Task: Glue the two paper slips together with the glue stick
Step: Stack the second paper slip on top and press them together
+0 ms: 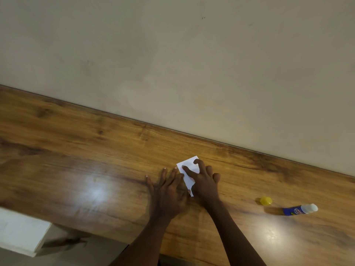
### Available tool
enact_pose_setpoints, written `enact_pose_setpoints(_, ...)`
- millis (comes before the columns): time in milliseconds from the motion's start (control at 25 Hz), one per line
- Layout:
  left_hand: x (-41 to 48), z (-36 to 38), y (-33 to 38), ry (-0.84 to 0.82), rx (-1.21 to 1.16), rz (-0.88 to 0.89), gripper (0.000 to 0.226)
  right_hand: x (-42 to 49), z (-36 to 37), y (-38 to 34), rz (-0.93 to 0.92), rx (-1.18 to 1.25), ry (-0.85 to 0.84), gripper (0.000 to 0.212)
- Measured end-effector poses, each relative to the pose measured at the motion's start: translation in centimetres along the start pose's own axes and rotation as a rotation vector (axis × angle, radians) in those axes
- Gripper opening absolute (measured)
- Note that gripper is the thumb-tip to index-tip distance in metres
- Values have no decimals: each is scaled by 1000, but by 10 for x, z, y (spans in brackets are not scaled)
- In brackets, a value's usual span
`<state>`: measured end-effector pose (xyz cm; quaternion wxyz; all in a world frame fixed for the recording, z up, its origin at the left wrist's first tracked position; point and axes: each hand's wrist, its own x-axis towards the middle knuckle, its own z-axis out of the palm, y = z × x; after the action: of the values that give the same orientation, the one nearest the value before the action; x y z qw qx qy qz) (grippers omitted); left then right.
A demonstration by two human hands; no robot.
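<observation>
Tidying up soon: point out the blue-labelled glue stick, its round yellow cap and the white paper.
blue-labelled glue stick (299, 209), head view, on its barrel.
round yellow cap (266, 201), head view, on its top.
white paper (189, 163), head view, on its bare far part.

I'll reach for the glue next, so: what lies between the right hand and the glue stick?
In the head view, only the yellow cap lies between the right hand and the glue stick, close to the stick; the rest is bare wooden table.

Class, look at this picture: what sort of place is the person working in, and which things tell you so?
Probably an indoor desk or worktop: a wood-grain tabletop set against a plain beige wall, with an uncapped glue stick, its yellow cap and white paper.
</observation>
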<state>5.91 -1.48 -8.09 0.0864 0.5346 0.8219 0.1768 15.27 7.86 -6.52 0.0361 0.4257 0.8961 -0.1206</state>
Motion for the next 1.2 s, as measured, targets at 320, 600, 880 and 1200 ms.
enact_pose_setpoints(320,1,2,0,1,-15,-17,61,7,-4,16,246,74,135,63)
enact_pose_setpoints(600,0,4,-2,-15,-8,-29,63,-27,-9,29,220,79,288,47)
enact_pose_setpoints(880,0,5,-2,-4,-29,-18,61,-71,-3,5,104,97,233,42)
enact_pose_setpoints(1200,0,5,-4,-48,-13,-21,61,-43,-12,-12,78,134,150,34)
